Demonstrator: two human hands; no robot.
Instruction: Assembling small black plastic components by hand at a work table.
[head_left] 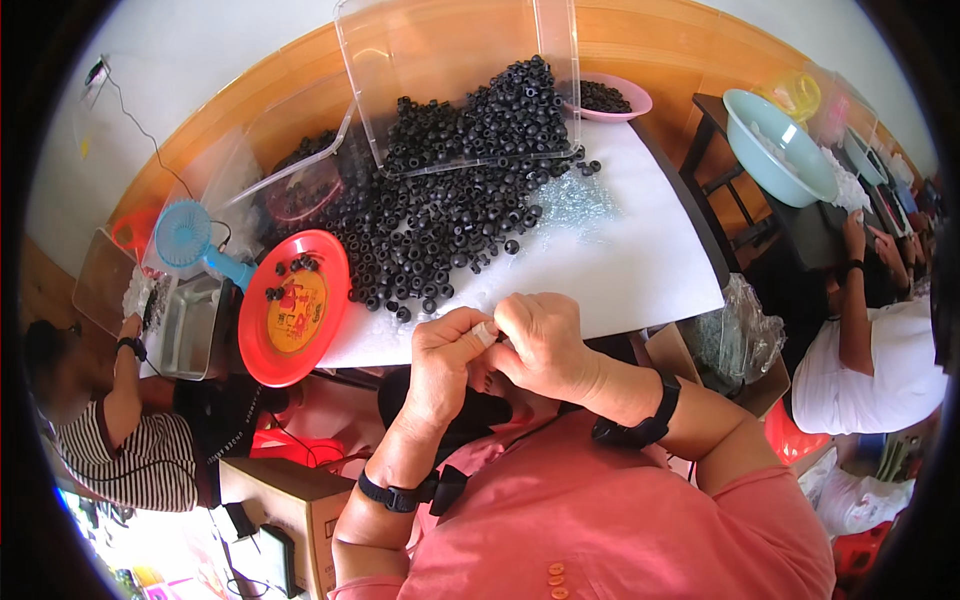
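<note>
My left hand (447,362) and my right hand (545,345) meet at the front edge of a white-topped table (650,265). Both are closed, fingertips pinched together. A small dark bit shows between them, too hidden to name. White tape wraps my left thumb. Just beyond my hands spreads a heap of small round black plastic pieces with holes (430,220). To its right lies a pile of tiny clear, shiny pieces (575,205). A red plate (256,345) left of my hands bears several of the black pieces.
A clear plastic bin (358,95) lies tipped behind the heap, spilling black pieces. A pink bowl (640,98) stands at the back right. At left are a blue fan (184,234) and a metal tray (192,330). Other people work at left (130,450) and right (870,370).
</note>
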